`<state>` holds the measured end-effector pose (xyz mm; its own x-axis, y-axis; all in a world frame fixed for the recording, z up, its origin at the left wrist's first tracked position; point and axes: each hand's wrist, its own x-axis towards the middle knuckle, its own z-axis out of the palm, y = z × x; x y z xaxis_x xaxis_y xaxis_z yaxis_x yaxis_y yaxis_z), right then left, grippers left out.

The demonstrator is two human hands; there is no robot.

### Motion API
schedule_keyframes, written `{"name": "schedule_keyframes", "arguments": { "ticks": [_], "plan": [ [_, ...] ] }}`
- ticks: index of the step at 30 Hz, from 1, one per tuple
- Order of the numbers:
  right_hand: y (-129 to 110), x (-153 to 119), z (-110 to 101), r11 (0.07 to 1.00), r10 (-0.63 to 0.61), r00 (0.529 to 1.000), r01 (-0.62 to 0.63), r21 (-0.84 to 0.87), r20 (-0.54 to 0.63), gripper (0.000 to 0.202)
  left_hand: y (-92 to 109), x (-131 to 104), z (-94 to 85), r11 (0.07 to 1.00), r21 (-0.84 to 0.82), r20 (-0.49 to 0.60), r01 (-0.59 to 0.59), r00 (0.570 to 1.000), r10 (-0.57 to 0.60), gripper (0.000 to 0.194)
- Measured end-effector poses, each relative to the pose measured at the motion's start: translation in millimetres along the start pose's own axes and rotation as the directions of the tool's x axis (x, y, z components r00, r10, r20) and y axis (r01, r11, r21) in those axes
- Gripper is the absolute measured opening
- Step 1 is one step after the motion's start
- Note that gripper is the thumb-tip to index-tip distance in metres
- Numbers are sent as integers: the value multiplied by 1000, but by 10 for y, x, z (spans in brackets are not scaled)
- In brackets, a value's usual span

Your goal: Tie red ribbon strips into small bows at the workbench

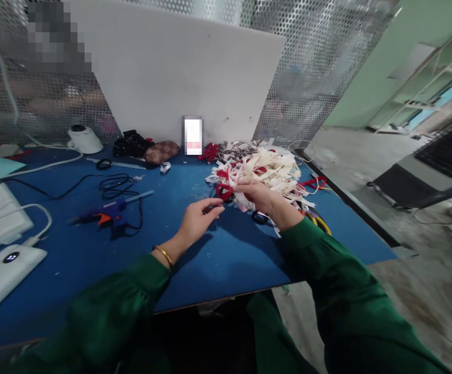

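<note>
My right hand [260, 196] pinches a red ribbon piece [223, 191] with its fingertips, above the table. A black hair tie [228, 197] shows against the ribbon; how the two are joined is too small to tell. Just left of and below them is my left hand [199, 218], thumb and forefinger stretched out and slightly apart, with nothing visible between them. Its forefinger tip comes close to the hair tie; contact is unclear. Behind my right hand lies a heap of cream ribbon strips [268, 166] with red bits in it. Another black hair tie [260, 217] rests under my right wrist.
A blue glue gun [113, 214] and its black cord lie on the blue table [226, 259] at left. Yellow-handled scissors [321, 223] sit by my right forearm. A lit phone [193, 136] leans on the white board [187, 67]. A white power bank [10, 275] is near left.
</note>
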<state>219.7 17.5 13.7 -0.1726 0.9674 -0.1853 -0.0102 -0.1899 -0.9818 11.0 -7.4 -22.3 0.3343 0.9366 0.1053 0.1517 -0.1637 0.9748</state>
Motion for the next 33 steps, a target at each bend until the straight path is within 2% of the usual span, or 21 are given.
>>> {"name": "schedule_keyframes", "arguments": {
  "ticks": [5, 8, 10, 14, 18, 21, 24, 27, 29, 30, 31, 33],
  "plan": [
    [148, -38, 284, 978, 39, 997, -24, 207, -66, 21, -19, -12, 7, 991, 108, -44, -76, 996, 82, 39],
    [150, -77, 335, 954, 79, 996, -64, 294, -41, 22, -12, -12, 12, 987, 136, -134, -87, 985, 106, 60],
    [137, -101, 338, 940, 92, 995, -78, 333, -28, 24, -13, -6, 20, 989, 123, -154, -83, 983, 102, 70],
    [149, -104, 334, 928, 97, 995, -85, 363, -14, 25, -36, -3, 34, 992, 117, -97, -51, 993, 63, 65],
    [237, -97, 385, 941, 94, 995, -99, 325, 31, 24, -46, -6, 28, 981, 176, -147, -80, 983, 106, 61],
    [285, -114, 429, 962, 73, 996, -84, 259, 50, 23, -45, 3, 20, 990, 119, -128, -74, 988, 89, 57],
    [243, -109, 359, 970, 57, 998, -65, 235, 40, 22, -29, 18, 12, 999, -6, -72, -32, 997, 31, 55],
    [107, -32, 64, 962, -8, 994, 39, 270, -113, 20, -8, 30, 6, 994, -104, -86, 21, 996, -30, 53],
    [3, 55, -251, 932, -88, 954, 180, 314, -285, 18, -4, 37, 6, 990, -128, -116, 58, 991, -73, 50],
    [-42, 99, -430, 904, -149, 912, 282, 320, -381, 19, -5, 39, 6, 989, -129, -130, 71, 988, -88, 49],
    [-78, 139, -612, 872, -216, 857, 385, 302, -468, 18, -9, 42, 6, 989, -125, -139, 78, 986, -96, 48],
    [-113, 185, -952, 832, -273, 697, 517, 202, -663, 20, -18, 46, 6, 990, -116, -144, 83, 985, -100, 45]
  ]
}}
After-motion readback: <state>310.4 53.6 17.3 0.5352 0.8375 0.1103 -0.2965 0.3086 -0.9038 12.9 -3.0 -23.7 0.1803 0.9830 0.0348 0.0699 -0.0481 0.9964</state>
